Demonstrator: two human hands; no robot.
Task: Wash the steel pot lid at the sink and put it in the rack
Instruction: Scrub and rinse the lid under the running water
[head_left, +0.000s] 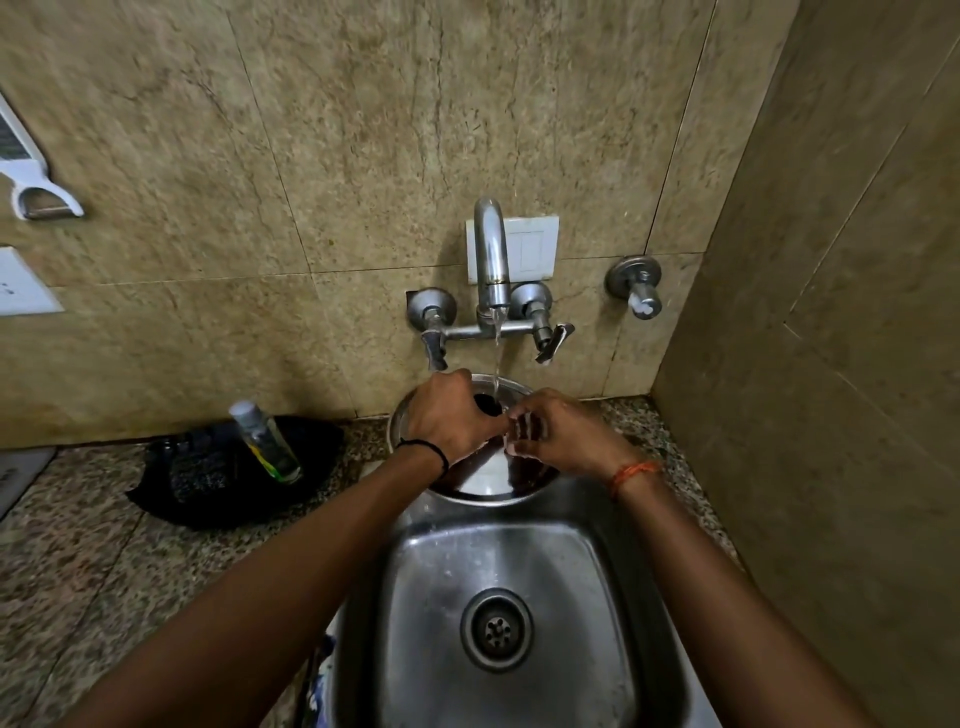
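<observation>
The round steel pot lid (483, 480) is held tilted over the far end of the sink (519, 561), right under the tap (491, 254). A thin stream of water falls onto it. My left hand (452, 415) grips the lid at its black knob, which shows just past the knuckles. My right hand (561, 436) is beside the left, fingers bent and pressed against the wet lid surface near its middle. I see no sponge in it. Both hands cover much of the lid.
A black cloth (208, 478) with a clear bottle (265, 441) on it lies on the speckled counter to the left. The tap's two lever handles (550, 340) stick out just above the hands. A spare valve (636, 286) and side wall stand at right.
</observation>
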